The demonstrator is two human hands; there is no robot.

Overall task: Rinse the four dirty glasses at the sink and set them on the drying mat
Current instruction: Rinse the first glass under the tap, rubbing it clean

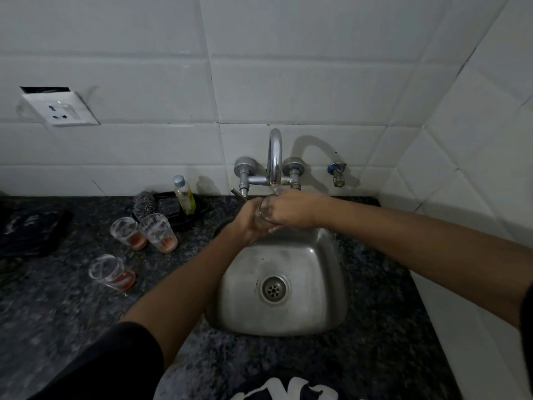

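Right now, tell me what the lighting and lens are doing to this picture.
Head view: dim, bluish light; the faucet throws a curved shadow rightward on the tiles. Wide-angle distortion bows the tile lines and counter edges. The glass held between left hand and right hand is hard to make out. The three dirty glasses stay readable.

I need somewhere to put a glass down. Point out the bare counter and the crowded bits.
Bare counter lies right of the sink, and in front of the nearest dirty glass. Crowded: the back left, around two glasses and the soap bottle.
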